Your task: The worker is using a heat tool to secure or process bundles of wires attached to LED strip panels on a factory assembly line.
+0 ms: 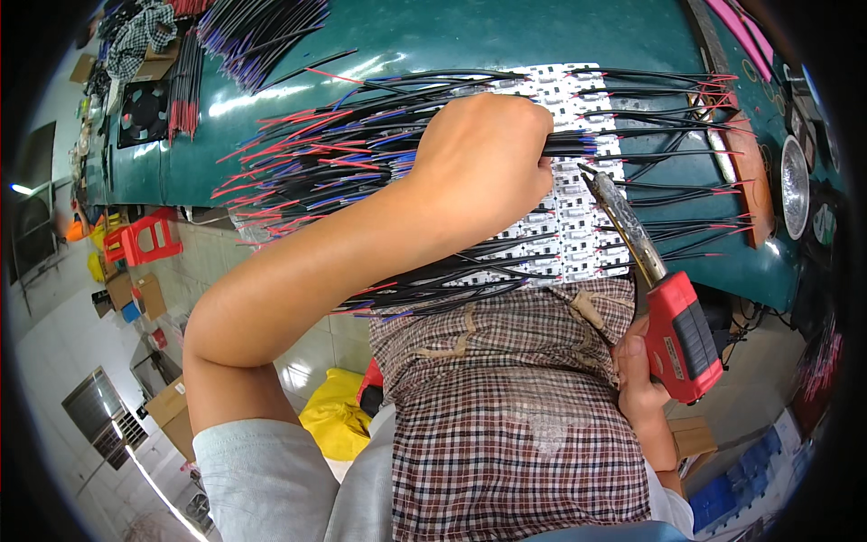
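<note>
My left hand (488,158) is closed in a fist over a white panel of small circuit boards (578,215). From its thumb side a bunch of black wires (574,144) sticks out to the right. My right hand (643,384), low at the right by the apron, is wrapped round the handle of a red and black soldering gun (682,339). The gun's dark tip points up and left, close to the panel just below the bunched wires; whether it touches cannot be seen. Many black wires with red and blue ends (316,172) spread left of the panel, partly hidden by my left forearm.
The panel lies on a green tabletop (506,36), at the edge nearest me. On the right are a wooden strip (751,176) and a round metal bowl (795,185). Wire bundles (262,36) and a black fan (143,115) lie at the far left. A red stool (149,237) stands beyond.
</note>
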`<state>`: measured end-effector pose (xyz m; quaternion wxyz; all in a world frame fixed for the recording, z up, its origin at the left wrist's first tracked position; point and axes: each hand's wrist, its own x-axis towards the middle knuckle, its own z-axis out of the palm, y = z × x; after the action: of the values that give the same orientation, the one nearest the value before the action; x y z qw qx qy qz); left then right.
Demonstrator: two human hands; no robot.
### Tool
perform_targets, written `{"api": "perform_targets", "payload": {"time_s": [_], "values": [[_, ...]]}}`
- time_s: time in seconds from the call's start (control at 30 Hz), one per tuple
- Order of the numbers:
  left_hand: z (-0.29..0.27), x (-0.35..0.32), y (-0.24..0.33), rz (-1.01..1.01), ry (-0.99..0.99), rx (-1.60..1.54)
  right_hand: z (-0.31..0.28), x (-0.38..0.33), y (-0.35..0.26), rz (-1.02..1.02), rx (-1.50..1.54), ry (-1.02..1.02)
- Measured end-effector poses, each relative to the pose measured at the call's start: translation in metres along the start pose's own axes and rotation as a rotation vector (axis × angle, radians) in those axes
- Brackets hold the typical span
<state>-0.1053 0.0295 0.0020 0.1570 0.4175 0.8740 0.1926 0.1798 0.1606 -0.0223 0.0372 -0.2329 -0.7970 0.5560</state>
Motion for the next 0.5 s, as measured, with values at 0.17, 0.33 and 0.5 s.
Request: {"api": "perform_targets", "payload": {"time_s": [0.17, 0.33, 0.5], "values": [[-0.001, 0.001, -0.001, 0.002, -0.016, -0.005, 0.008, 0.002, -0.002, -0.015, 0.196, 0.063], [-0.003, -0.003, 0.000, -0.062, -0.026, -0.107, 0.008, 0.004, -0.008, -0.003, 0.267, 0.085], [-0.014, -0.008, 0.006, -0.027, 0.060, -0.040, 0.005, 0.004, -0.009, -0.041, 0.352, 0.057]]}}
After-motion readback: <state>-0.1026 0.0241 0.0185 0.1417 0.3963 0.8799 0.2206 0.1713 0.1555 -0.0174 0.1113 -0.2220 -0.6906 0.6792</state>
